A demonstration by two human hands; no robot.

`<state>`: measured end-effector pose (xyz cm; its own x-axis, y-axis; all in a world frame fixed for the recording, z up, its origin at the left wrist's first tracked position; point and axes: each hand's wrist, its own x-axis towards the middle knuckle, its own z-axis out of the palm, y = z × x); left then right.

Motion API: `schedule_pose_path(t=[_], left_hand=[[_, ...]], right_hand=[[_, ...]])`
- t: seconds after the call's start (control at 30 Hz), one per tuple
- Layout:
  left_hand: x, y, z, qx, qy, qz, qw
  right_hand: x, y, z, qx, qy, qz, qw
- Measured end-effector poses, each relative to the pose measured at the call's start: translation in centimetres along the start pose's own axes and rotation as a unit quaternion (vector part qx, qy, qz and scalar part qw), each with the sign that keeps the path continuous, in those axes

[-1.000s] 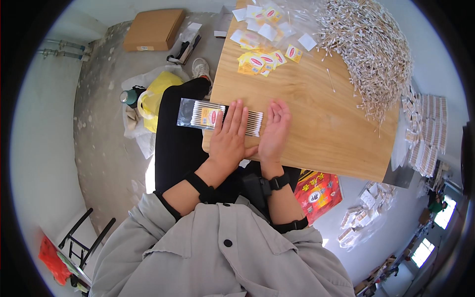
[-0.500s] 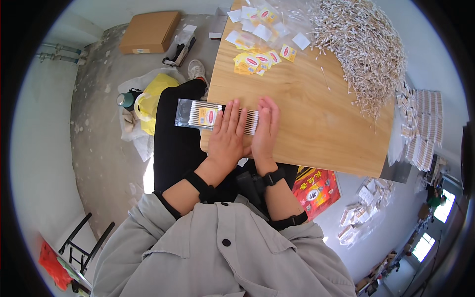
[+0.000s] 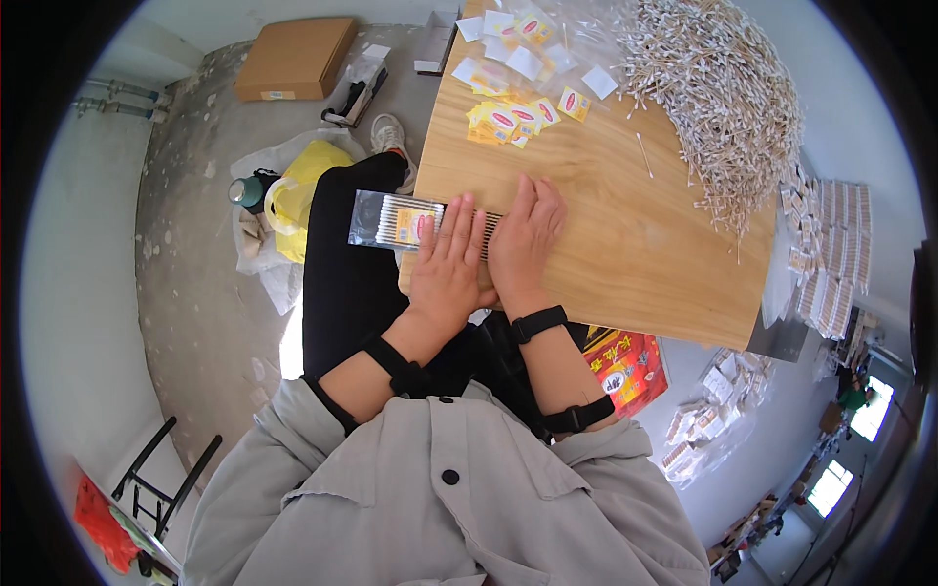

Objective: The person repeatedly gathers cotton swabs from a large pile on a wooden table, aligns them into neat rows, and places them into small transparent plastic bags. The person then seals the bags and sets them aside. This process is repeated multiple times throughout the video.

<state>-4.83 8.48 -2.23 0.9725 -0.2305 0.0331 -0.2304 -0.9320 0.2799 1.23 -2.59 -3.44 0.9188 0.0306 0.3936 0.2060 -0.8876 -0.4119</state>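
A clear plastic sleeve of cotton swabs point(image 3: 393, 221) with a yellow and white label card lies at the table's left edge, its outer end over my black trouser leg. My left hand point(image 3: 447, 259) rests flat across the middle of the pack, fingers stretched out and covering part of the label. Just right of it, my right hand point(image 3: 524, 239) lies over the pack's right end, fingers extended and close together. Dark swab sticks point(image 3: 491, 234) show between the two hands. The swab tips at the right end are hidden beneath my right hand.
On the wooden table point(image 3: 625, 264), a big heap of loose swabs point(image 3: 723, 107) fills the far right. Yellow label cards point(image 3: 503, 119) and clear plastic sleeves point(image 3: 576, 24) lie at the far left. Stacked swab packs point(image 3: 840, 234) stand beyond the right edge. A yellow bag point(image 3: 293, 195) sits on the floor.
My right hand has turned from standing on its edge to lying palm down, covering the right swab tips. My left hand stays on the pack.
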Motion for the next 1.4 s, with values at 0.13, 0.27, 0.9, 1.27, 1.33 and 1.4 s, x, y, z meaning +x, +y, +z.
schedule_pose_path(t=[0.13, 0.27, 0.9, 1.27, 1.33, 1.4], left_hand=[[-0.6, -0.7, -2.4, -0.022, -0.024, -0.028, 0.999], [-1.0, -2.0, -3.9, 0.036, -0.035, -0.054, 0.997], [-0.9, -0.6, -1.5, 0.007, -0.018, 0.039, 0.999], [-0.5, -5.3, -4.1, -0.098, 0.134, -0.061, 0.984], [-0.5, -7.9, -4.5, -0.183, 0.207, -0.134, 0.952], [-0.6, -10.0, -3.1, -0.318, 0.207, -0.269, 0.885]], right_hand=[[0.0, 0.1, 0.0, -0.011, -0.006, -0.002, 1.0], [0.1, 0.0, 0.3, -0.012, -0.006, -0.001, 1.0], [-0.3, 0.6, 0.4, -0.019, 0.01, 0.001, 1.0], [-0.1, 0.3, 0.6, -0.047, 0.009, -0.004, 0.999], [0.1, -0.1, 0.9, -0.045, 0.011, -0.003, 0.999], [-0.1, 0.1, 1.1, -0.05, 0.014, -0.011, 0.999]])
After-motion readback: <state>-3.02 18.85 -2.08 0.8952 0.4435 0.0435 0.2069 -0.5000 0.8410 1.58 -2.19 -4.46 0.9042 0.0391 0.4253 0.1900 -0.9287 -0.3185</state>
